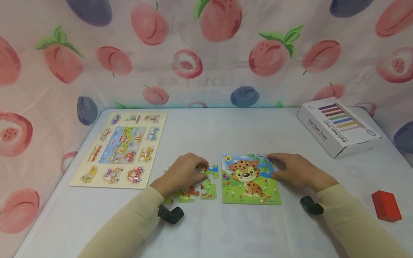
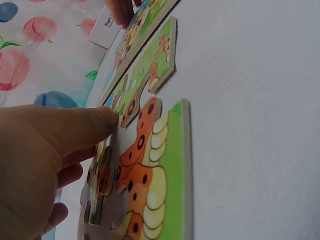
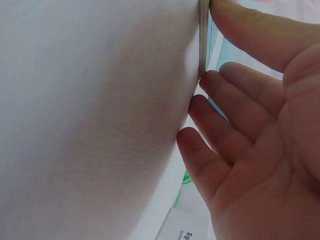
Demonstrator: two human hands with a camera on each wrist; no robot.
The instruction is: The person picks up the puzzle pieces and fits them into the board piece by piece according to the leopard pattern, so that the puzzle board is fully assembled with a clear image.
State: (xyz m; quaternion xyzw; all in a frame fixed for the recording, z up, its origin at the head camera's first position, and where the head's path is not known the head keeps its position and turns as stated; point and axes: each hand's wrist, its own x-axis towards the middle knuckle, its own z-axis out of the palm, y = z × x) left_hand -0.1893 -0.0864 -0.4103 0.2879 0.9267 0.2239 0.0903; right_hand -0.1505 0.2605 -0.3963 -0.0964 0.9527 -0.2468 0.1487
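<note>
My left hand (image 1: 181, 173) reaches over jigsaw pieces laid together at the table's middle. Its thumb and fingers pinch a leopard-patterned puzzle piece among them, partly hidden by the hand. Nearer the left wrist camera, an orange-and-green piece (image 2: 173, 190) lies flat, with another green piece (image 2: 159, 57) farther off. Just to the right lies a square picture board (image 1: 248, 182) showing a whole leopard on grass. My right hand (image 1: 298, 171) touches this board's upper right corner with thumb and fingertips; in the right wrist view its fingers (image 3: 220, 150) are spread and fairly straight.
At the back left lies a wooden vehicle puzzle board (image 1: 153, 150). A white box (image 1: 335, 128) with coloured bars printed on it sits at the back right. Near the right edge stands a red block (image 1: 386, 206). A fruit-print cloth (image 1: 222, 54) rises behind the white table.
</note>
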